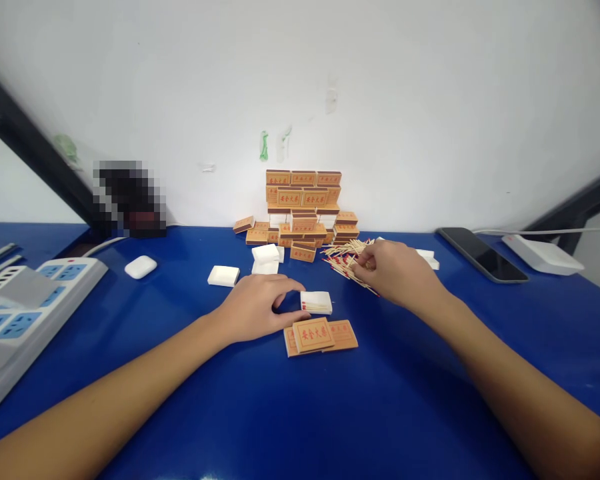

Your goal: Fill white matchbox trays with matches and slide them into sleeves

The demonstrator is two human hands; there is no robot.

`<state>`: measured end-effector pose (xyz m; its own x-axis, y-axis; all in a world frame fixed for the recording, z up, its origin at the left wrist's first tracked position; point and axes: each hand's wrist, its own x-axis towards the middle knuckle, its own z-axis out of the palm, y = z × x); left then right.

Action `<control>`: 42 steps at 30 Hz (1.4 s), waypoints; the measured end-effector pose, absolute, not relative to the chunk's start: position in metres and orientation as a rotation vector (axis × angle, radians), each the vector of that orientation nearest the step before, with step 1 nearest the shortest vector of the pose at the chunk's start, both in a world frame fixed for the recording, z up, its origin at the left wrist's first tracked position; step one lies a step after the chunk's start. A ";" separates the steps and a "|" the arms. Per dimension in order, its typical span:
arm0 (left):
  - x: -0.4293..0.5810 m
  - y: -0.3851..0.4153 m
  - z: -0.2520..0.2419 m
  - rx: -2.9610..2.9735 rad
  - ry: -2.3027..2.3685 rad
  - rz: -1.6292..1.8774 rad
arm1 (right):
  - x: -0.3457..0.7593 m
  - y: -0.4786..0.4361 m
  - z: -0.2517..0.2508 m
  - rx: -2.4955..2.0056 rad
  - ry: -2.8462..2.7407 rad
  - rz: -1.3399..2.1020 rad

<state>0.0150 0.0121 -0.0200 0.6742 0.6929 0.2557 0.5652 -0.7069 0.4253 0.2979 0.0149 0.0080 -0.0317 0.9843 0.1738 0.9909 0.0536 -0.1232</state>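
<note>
One white tray, holding a few red-headed matches, lies short of the blue table's back edge, behind three orange sleeves. The left hand brackets it, the right hand's fingertips meet at one match heap; whether either grips, I cannot tell.

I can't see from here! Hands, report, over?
Left hand at tray, matches inside. Right hand at match pile. Covers close, tray's near side.

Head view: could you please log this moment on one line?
left hand: at left end of matchbox tray; right hand: at matchstick pile; tray: matchsticks inside
</note>
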 end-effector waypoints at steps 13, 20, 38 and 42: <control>0.016 0.013 -0.022 2.581 0.990 0.604 | 0.314 0.004 0.027 -1.868 -2.052 0.144; 0.016 0.012 -0.020 2.570 0.991 0.597 | 0.271 -0.017 0.014 -1.333 -2.369 0.300; 0.017 0.011 -0.018 2.588 1.001 0.546 | 0.263 -0.019 -0.001 -1.314 -2.467 0.302; 0.017 0.012 -0.019 2.577 1.001 0.560 | 0.261 -0.018 -0.003 -1.318 -2.462 0.337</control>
